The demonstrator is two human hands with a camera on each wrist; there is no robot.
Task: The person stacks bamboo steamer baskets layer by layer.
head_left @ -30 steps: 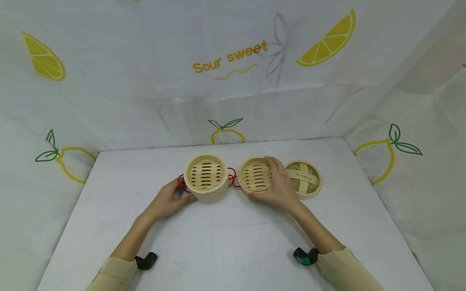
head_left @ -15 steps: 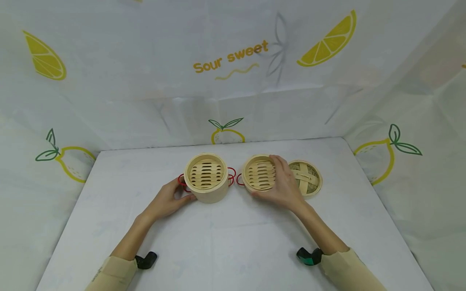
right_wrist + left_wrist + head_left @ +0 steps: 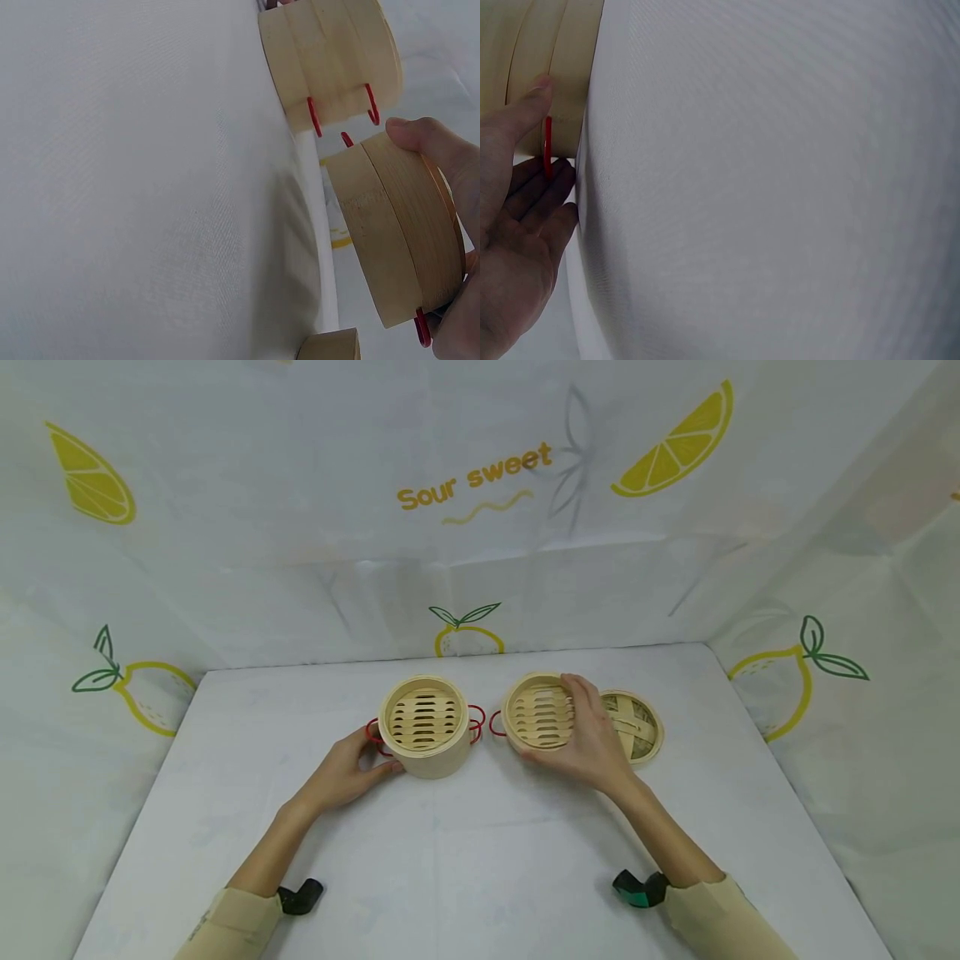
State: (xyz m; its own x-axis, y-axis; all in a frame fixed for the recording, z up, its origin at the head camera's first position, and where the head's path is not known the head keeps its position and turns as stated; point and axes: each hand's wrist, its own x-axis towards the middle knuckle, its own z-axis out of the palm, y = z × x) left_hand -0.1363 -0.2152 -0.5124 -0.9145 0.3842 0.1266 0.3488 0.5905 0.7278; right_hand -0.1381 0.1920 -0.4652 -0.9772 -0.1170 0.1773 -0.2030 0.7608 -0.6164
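Observation:
Two small bamboo steamers with red handles stand side by side in the head view. At the left, the stacked bamboo steamer (image 3: pixel 429 763) sits on the table, its slatted inside facing up. My left hand (image 3: pixel 345 774) holds its left side; in the left wrist view the thumb presses the wall (image 3: pixel 564 90) and the fingers lie behind, near a red handle. My right hand (image 3: pixel 592 739) grips a bamboo steamer tier (image 3: pixel 538 717) by its rim and side. In the right wrist view this tier (image 3: pixel 382 225) is tilted and raised off the table.
A woven bamboo steamer lid (image 3: pixel 636 727) lies on the white table (image 3: pixel 450 877) at the right, partly hidden behind my right hand. A white cloth backdrop (image 3: pixel 300 593) printed with lemons closes off the back and sides.
My right hand has moved the steamer tier to the right and slightly up, away from the left stack and partly over the lid. The left hand and its stack stay put.

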